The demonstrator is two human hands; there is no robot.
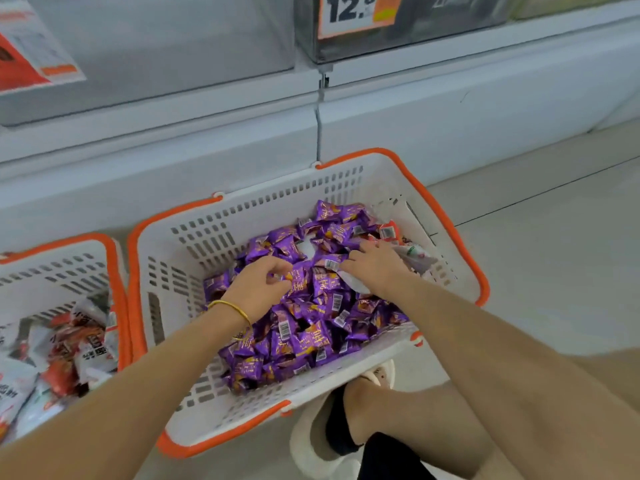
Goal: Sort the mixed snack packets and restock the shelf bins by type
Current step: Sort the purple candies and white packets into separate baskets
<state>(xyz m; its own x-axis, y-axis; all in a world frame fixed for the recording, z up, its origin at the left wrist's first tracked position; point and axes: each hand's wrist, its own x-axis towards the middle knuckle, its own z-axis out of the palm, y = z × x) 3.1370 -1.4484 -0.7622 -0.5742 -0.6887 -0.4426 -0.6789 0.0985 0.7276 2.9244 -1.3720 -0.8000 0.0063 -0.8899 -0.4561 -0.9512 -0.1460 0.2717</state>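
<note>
A white basket with an orange rim sits on the floor in front of me, filled with several purple snack packets. A few red and white packets lie at its far right corner. My left hand, with a gold bangle on the wrist, is down in the pile and its fingers curl round a purple packet. My right hand lies over the packets further right, fingers curled round a white packet beneath it.
A second white and orange basket at the left holds several red and white packets. White shelf fronts rise behind, with a price tag up top. My slippered foot is just below the main basket.
</note>
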